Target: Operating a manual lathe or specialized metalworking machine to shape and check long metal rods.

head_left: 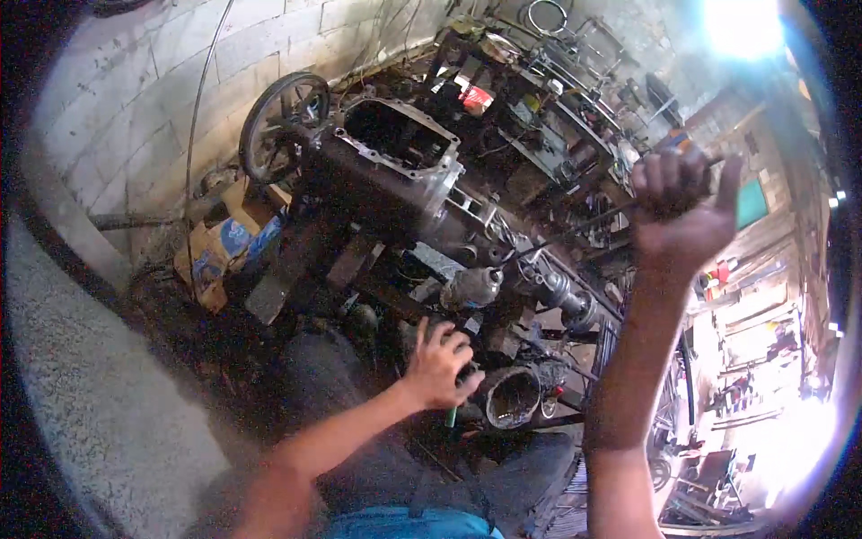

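Observation:
My right hand [687,202] is raised at the right, its fingers wrapped round a tool. A long thin dark rod [588,220] seems to run from this fist down toward the metal parts at the middle; the tool's kind is unclear. Lower and nearer my lap, my left hand [440,364] curls round a dark object, mostly hidden by the fingers. Something green [452,416] shows just below that palm. Beside the left hand lies a round hollow metal part [514,398]. Above it sits a greyish cylindrical metal part [473,287].
A large open metal housing [395,148] stands beyond my hands, with a black spoked wheel [285,126] at its left. Cardboard [211,269] lies near the block wall [117,99]. Machine parts [566,135] crowd the back, and a bright light [741,27] glares at upper right.

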A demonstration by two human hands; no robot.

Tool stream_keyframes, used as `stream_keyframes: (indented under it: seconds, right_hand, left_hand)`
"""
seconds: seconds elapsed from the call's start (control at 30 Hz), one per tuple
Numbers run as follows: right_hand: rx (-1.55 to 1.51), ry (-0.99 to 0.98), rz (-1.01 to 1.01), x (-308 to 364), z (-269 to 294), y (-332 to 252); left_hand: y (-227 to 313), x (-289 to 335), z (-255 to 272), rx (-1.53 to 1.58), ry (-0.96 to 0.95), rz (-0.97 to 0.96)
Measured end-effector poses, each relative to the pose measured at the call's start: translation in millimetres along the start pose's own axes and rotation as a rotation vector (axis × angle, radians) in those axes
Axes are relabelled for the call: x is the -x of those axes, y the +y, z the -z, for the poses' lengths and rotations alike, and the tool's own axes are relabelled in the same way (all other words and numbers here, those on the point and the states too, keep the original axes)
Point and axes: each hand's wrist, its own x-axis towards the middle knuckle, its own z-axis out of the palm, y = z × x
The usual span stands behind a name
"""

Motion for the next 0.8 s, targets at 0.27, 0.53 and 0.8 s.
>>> stream_keyframes:
  seconds: [0.27,0.53,0.8]
  right_hand:
    - [0.067,-0.028,0.212,-63.0,-49.7,2.2]
    - [0.201,0.307,0.198,-113.6,-74.4,81.7]
    - [0.325,0.18,0.151,-130.9,-56.4,138.9]
  left_hand:
    - [11.7,21.8,11.6,-0.128,-0.213,0.031]
    - [-72.4,-90.4,180.5,-0.323,0.798,-0.062]
    - [-191.5,-178.0,312.6,-0.662,0.789,0.593]
